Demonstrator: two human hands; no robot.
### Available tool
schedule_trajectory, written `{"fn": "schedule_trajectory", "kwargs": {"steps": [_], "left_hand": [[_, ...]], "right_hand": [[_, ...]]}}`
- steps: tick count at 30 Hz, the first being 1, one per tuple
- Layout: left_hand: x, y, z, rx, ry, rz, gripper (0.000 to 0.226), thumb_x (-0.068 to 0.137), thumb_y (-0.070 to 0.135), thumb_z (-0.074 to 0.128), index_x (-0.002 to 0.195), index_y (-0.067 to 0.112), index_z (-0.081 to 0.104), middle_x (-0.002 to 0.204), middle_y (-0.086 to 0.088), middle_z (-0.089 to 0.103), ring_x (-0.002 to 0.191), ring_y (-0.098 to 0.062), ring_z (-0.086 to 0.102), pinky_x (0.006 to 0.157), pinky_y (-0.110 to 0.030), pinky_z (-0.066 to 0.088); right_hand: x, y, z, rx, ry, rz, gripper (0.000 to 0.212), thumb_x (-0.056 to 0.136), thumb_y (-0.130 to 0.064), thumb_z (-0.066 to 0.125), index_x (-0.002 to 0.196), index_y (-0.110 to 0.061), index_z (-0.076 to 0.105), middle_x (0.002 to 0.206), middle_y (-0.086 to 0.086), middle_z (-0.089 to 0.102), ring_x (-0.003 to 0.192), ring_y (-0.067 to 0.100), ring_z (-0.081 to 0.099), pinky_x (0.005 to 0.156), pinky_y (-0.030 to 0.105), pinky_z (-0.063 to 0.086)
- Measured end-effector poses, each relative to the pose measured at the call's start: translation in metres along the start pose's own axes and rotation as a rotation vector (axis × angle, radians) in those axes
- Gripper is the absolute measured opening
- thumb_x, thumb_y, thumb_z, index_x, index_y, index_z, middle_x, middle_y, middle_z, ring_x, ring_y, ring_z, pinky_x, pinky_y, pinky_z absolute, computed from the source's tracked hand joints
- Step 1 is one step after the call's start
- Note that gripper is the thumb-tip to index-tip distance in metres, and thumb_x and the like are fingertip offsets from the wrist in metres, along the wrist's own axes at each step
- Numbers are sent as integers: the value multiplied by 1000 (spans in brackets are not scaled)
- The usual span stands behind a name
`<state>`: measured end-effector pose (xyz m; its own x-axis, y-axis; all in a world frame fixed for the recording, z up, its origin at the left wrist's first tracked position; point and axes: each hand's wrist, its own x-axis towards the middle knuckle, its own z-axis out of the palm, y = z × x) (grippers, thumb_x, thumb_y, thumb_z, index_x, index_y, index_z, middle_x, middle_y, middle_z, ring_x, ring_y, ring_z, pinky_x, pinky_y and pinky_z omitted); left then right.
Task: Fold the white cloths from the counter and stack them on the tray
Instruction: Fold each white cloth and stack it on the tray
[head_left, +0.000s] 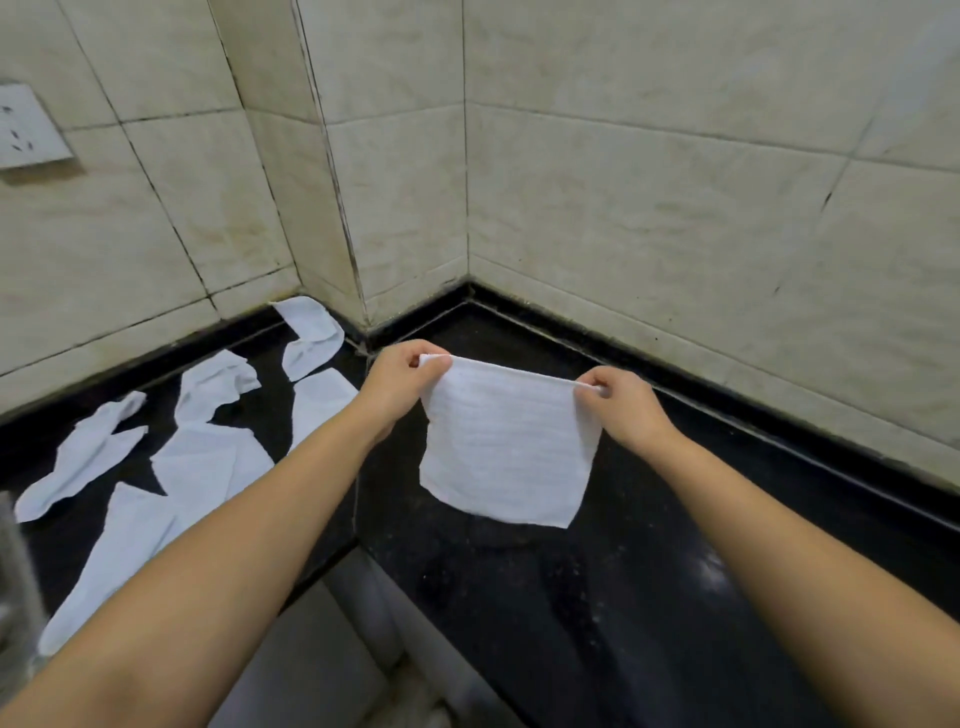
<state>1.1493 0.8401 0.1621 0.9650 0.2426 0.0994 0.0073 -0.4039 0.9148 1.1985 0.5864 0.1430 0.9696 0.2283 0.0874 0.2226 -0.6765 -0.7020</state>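
A white cloth (506, 444) hangs spread out above the black counter (649, 545), held by its two top corners. My left hand (400, 382) pinches the top left corner and my right hand (626, 408) pinches the top right corner. The cloth's lower edge hangs just over the counter surface. Several more white cloths (208, 452) lie crumpled and unfolded on the counter's left section. No tray is in view.
Tiled walls (649, 208) meet in a corner right behind the counter. A wall socket (26, 130) sits at the upper left. A blurred glassy object (13, 587) stands at the left edge. The counter's front edge drops off below, between my arms.
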Motion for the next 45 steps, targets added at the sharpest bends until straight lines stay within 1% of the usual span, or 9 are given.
{"fn": "schedule_trajectory", "kwargs": {"steps": [6,14,16,20,30,34,38,42,45], "left_hand": [[-2,-8,-3,-160,67,-34,16,88,16,61,75,21,68,77,3,64,76,-10,56,73,-27,45],[-79,-93,29,-13,-374,-276,9,85,10,66,76,11,70,72,-4,62,68,-6,56,67,-17,47],[-97,-115,41,43,-449,-329,10,84,10,67,75,11,70,72,-1,65,70,-8,58,70,-20,49],[-109,-134,57,194,-516,-310,9,86,11,66,78,12,68,71,7,64,62,5,58,62,-6,45],[-32,-147,96,519,-247,-123,12,90,25,58,88,16,64,89,2,61,89,-15,57,83,-33,48],[-25,-166,110,714,-202,1,17,94,28,52,101,17,63,104,-3,58,100,-18,51,89,-33,40],[-35,-179,113,699,-125,-16,34,94,30,52,125,17,51,123,-6,52,112,-23,47,93,-35,36],[-64,-182,105,651,-27,-76,52,88,46,51,127,11,50,119,-9,55,108,-27,52,89,-40,40],[-86,-186,104,847,1,-36,60,79,58,40,115,11,54,104,-8,63,90,-27,62,74,-39,50]], "right_hand": [[-3,4,-28,194,93,-65,10,92,-19,56,88,-15,65,86,0,64,78,13,55,68,29,40],[-89,95,13,102,-238,78,10,88,-13,62,80,-14,67,76,-6,63,73,8,53,69,25,41],[-116,117,31,92,-337,159,13,88,-15,63,77,-20,67,74,-8,62,71,6,53,67,20,41],[-135,135,51,96,-420,251,11,88,-20,64,81,-26,69,79,-2,66,71,7,55,70,23,44],[-53,131,74,-11,-66,453,16,93,-20,50,91,-11,64,90,5,64,78,17,55,58,23,40],[-40,135,95,-176,5,493,20,92,-22,45,98,-15,63,106,8,63,95,25,58,89,37,43],[-41,128,109,-472,24,376,32,92,-16,49,123,-17,53,124,8,53,117,27,46,96,41,33],[-16,100,126,-412,-172,157,40,92,-22,51,132,-19,48,130,7,48,122,26,42,101,40,31],[4,67,159,-382,-436,16,41,94,-30,50,134,-22,46,133,4,46,123,24,41,100,38,34]]}}
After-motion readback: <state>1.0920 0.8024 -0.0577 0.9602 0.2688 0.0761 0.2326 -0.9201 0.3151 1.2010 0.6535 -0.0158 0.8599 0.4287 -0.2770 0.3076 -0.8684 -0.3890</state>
